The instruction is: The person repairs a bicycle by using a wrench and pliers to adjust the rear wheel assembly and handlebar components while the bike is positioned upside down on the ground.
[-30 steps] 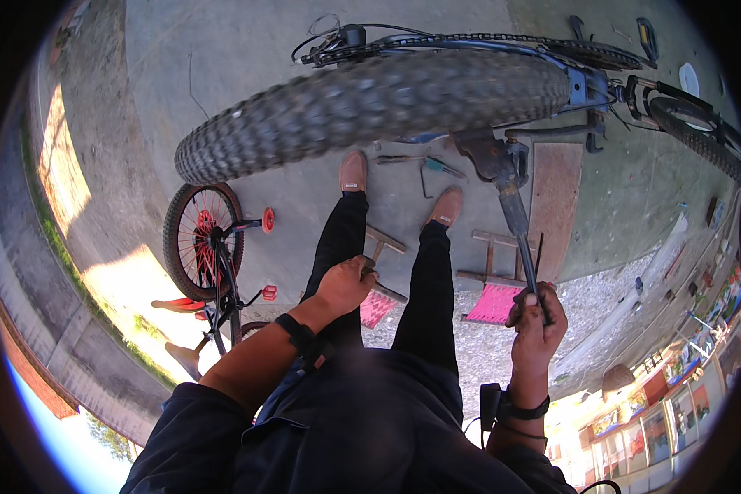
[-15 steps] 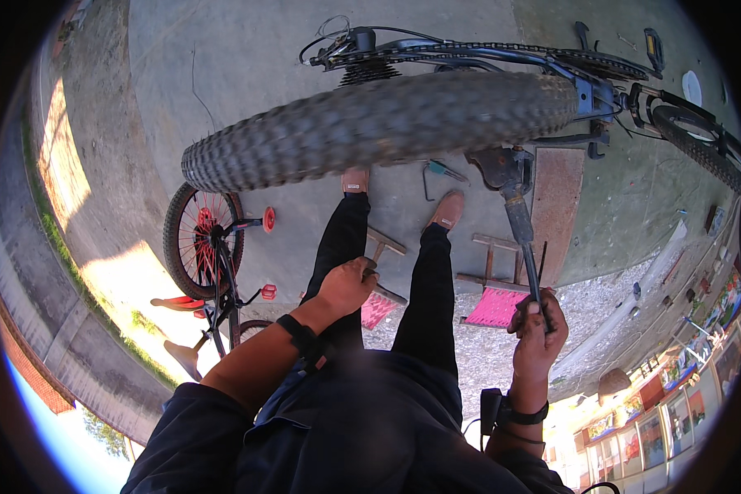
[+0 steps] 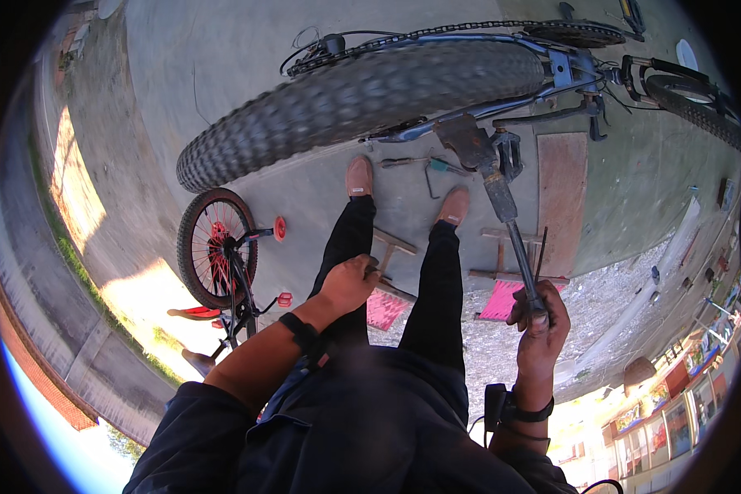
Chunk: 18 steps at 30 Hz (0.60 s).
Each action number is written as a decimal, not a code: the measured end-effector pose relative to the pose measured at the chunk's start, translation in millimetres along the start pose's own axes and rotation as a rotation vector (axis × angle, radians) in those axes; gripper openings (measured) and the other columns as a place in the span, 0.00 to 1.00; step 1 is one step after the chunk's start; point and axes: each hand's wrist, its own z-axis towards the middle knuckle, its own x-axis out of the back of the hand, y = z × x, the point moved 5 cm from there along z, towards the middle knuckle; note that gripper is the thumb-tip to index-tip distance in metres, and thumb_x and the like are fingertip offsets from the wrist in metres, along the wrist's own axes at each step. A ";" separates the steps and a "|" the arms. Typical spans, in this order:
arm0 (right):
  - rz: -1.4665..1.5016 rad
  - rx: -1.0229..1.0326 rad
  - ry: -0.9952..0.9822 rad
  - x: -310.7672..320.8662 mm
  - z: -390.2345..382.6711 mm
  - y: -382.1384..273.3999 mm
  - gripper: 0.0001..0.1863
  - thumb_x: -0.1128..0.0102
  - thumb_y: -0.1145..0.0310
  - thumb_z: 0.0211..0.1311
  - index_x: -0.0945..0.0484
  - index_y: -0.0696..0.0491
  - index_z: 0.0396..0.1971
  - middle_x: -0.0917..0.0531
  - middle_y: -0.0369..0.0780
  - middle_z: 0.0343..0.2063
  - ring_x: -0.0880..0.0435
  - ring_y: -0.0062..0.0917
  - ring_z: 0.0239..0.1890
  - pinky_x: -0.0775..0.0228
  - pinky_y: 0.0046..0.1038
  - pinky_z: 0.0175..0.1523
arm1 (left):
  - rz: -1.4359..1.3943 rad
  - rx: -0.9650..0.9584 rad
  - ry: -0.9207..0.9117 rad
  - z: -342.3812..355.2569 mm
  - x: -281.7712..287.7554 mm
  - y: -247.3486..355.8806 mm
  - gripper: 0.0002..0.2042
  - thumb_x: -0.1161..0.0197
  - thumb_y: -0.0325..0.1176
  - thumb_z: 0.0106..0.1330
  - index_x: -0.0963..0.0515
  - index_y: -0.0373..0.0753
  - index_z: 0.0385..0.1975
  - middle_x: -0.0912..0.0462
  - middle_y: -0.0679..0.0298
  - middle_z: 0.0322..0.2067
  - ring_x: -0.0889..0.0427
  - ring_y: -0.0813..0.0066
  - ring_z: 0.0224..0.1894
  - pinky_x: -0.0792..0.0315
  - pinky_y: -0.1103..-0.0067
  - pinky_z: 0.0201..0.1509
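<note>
My right hand [image 3: 542,317] is closed around the lower end of a grey metal tube [image 3: 519,247]. A dark, flat plate [image 3: 467,142] at the tube's far end reaches the bicycle; I cannot tell whether they are joined. Beside that hand a thin dark rod [image 3: 542,251] sticks up. Over my left thigh, my left hand [image 3: 350,281] has its fingers curled; what they hold, if anything, does not show. The bicycle's knobbly tyre [image 3: 362,97] fills the upper middle, its tread blurred. Behind it lie the blue frame [image 3: 561,70] and chain [image 3: 461,30].
A smaller bicycle with a red-spoked wheel [image 3: 216,247] lies at left. Near my feet are a green-handled tool [image 3: 445,166] and a hex key [image 3: 431,181]. Pink woven stools [image 3: 502,298] stand beside my legs. A brown board [image 3: 561,198] lies on the floor at right.
The tyre and frame have shifted up and slightly left in view. The tube and its plate now stand apart from the tyre's edge, more in sight. My left hand has barely moved.
</note>
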 end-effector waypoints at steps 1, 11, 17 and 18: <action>0.059 -0.022 0.011 3.3 -3.3 4.9 0.34 0.48 0.36 0.64 0.25 0.60 0.34 0.29 0.35 0.22 0.29 0.15 0.21 0.43 0.18 0.25 | 0.013 -0.004 -0.007 0.6 -0.6 3.2 0.15 0.43 0.40 0.64 0.24 0.35 0.43 0.18 0.46 0.39 0.20 0.46 0.45 0.26 0.62 0.49; 0.137 -0.273 -0.047 24.8 -40.3 89.0 0.08 0.51 0.80 0.62 0.23 0.62 0.38 0.24 0.37 0.27 0.24 0.17 0.25 0.30 0.21 0.32 | 0.169 -0.077 -0.054 5.2 -18.5 32.6 0.15 0.43 0.39 0.64 0.23 0.35 0.44 0.18 0.46 0.39 0.20 0.47 0.45 0.26 0.63 0.50; 0.094 -0.423 -0.179 15.0 -69.8 124.5 0.08 0.52 0.78 0.64 0.23 0.60 0.39 0.23 0.36 0.26 0.23 0.17 0.27 0.28 0.22 0.34 | 0.185 -0.152 -0.084 9.8 -36.8 53.7 0.15 0.42 0.39 0.64 0.23 0.34 0.42 0.17 0.46 0.37 0.19 0.47 0.44 0.25 0.63 0.49; 0.103 -0.416 -0.189 14.6 -74.0 128.0 0.08 0.51 0.79 0.63 0.23 0.60 0.39 0.22 0.36 0.26 0.22 0.17 0.27 0.27 0.22 0.34 | 0.194 -0.156 -0.092 10.7 -40.7 57.4 0.15 0.42 0.39 0.64 0.23 0.34 0.41 0.17 0.46 0.37 0.19 0.47 0.44 0.26 0.63 0.48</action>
